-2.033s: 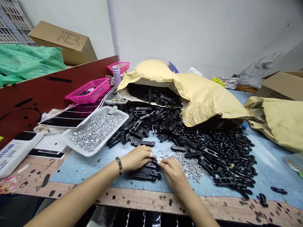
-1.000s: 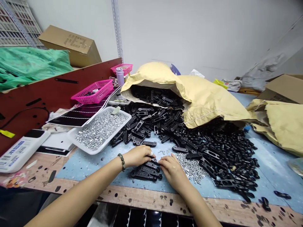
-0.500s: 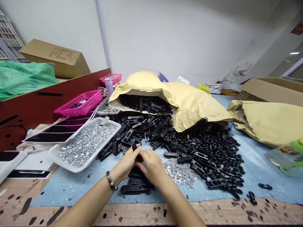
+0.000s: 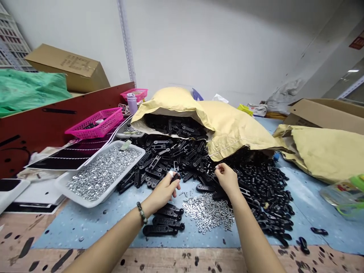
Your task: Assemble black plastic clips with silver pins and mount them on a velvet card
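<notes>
My left hand sits above the blue mat, pinching a small black link between its taped thumb and fingers. My right hand reaches the near edge of the black parts heap, fingertips pinched together; whether they hold anything is hidden. Between my hands lies a spread of silver screws and nuts. A short stack of black slotted links rests just below my left hand.
A white tray of silver nuts stands left of the heap, with a pink basket beyond it. A torn kraft bag spills more black parts at the back. Another bag and a cardboard box sit at the right.
My hands have parted from above the short stack. The left now lifts a black link, and the right has moved up and right to the heap. The silver screws show more fully.
</notes>
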The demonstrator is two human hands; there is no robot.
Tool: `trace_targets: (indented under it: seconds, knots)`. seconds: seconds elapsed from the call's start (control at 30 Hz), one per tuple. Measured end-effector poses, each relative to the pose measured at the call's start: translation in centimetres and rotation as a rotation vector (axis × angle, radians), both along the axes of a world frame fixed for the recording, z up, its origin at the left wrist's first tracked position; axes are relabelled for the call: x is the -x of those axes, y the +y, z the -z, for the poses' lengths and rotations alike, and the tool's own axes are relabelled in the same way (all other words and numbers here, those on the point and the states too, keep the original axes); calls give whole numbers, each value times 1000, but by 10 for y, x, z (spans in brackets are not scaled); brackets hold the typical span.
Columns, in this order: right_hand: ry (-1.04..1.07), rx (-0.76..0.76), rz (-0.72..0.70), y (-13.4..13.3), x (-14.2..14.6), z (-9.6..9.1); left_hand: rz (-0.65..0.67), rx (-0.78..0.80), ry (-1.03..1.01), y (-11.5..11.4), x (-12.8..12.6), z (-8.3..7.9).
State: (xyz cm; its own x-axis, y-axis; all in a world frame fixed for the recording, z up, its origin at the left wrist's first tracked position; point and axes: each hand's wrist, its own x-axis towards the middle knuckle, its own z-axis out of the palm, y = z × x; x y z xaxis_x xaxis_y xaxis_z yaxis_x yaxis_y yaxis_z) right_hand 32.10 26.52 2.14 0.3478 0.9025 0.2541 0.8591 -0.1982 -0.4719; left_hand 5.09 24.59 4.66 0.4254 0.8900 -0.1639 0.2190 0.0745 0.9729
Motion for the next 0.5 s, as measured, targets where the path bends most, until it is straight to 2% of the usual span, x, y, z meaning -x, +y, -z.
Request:
trace_targets:
  seconds: [0.1, 0.23, 0.33, 0.4, 0.5]
  knots:
    - [35, -5, 9, -3, 1, 4, 61, -27, 42, 0, -6, 1]
    - [122, 63, 36, 16, -8, 9, 104, -53, 72, -1, -13, -1]
    - [204, 53, 23, 26, -12, 7, 113, -82, 77, -1, -12, -2]
    - [268, 3, -3, 21, -10, 1, 106, -104, 86, 0, -8, -2]
    - [410, -92, -90, -3, 9, -11, 88, -151, 126, 2, -3, -2]
